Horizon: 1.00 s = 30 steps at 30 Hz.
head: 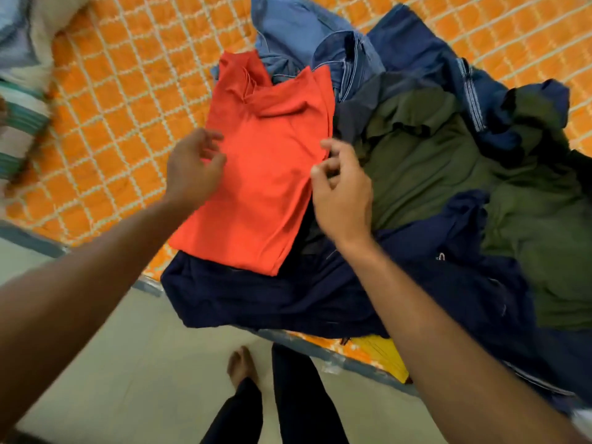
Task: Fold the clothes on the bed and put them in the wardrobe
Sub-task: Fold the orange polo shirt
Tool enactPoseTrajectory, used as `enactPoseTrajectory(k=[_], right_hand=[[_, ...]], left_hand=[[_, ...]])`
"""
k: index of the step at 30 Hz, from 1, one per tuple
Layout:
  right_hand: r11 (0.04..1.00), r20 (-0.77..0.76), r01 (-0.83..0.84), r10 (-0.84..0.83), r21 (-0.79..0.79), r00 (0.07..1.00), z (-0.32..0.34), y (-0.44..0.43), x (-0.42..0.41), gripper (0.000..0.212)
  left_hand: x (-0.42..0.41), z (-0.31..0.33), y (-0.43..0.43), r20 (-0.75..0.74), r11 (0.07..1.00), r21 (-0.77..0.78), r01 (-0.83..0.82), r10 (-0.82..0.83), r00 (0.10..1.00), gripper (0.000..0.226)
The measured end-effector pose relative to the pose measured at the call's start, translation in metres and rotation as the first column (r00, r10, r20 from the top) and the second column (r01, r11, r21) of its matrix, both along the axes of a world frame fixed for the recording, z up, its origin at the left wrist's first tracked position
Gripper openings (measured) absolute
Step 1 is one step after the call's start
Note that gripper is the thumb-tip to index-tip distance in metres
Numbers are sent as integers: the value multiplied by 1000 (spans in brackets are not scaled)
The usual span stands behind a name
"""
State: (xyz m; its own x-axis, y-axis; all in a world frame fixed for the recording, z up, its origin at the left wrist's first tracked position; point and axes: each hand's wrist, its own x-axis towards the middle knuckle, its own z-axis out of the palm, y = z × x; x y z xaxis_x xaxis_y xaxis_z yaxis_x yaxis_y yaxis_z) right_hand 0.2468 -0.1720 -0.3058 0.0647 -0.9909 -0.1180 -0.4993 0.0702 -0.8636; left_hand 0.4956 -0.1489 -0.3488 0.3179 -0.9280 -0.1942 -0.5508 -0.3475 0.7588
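The red shirt (266, 174) lies folded near the bed's (112, 91) front edge. The left hand (192, 168) is loose and holds nothing. The right hand (342, 193) curls at the shirt's side; I cannot tell if it pinches.

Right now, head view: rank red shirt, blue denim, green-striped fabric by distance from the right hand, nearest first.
1. red shirt, at the fingertips of the right hand.
2. blue denim, beyond it, at the pile's far end.
3. green-striped fabric, far left of the frame.

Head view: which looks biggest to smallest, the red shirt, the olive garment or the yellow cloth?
1. olive garment
2. red shirt, folded
3. yellow cloth, mostly hidden, so true size unsure
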Motion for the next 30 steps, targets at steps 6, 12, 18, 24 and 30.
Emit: enactPoseTrajectory(k=[6,12,18,24,30], right_hand=[[801,-369,-598,555,-4,746,4,93,25,69],[852,-514,-522,436,-28,739,-20,90,33,45],[827,-407,-559,491,-59,770,5,64,35,22],[791,-178,-584,611,184,771,48,53,37,16],[681,37,-566,624,464,780,55,79,26,13]], left_hand=[[8,13,89,156,952,119,282,-298,942,59],[39,11,123,226,770,392,504,-611,759,94],[49,-1,90,414,769,190,610,-626,661,56],[70,44,66,405,775,246,582,-627,665,26],[63,76,101,-180,524,505,686,-713,677,7]])
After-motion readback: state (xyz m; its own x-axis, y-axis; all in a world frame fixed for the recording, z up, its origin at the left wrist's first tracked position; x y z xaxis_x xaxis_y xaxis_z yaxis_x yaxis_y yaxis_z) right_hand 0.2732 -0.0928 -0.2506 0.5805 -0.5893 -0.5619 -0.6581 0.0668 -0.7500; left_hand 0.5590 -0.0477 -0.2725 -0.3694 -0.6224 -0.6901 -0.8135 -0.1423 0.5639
